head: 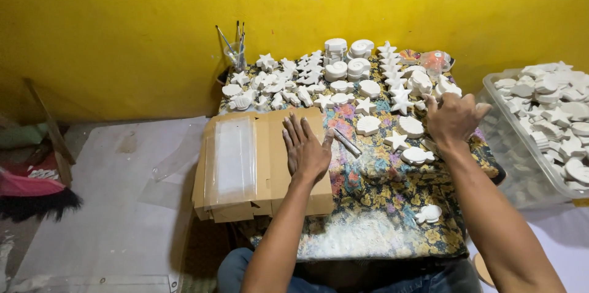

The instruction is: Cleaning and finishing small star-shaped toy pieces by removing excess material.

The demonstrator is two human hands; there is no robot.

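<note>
My left hand lies flat, fingers spread, on a stack of flattened cardboard at the left of a small table with a flowered cloth. My right hand hovers at the table's right side, fingers loosely curled over white plaster figures; whether it grips one is hidden. Several white plaster stars, shells and fish cover the far half of the table. A small grey stick lies next to my left thumb.
A clear plastic bin full of white plaster pieces stands at the right. A cup of brushes sits at the table's back left by the yellow wall. Clear plastic sleeves lie on the cardboard. A broom lies on the floor left.
</note>
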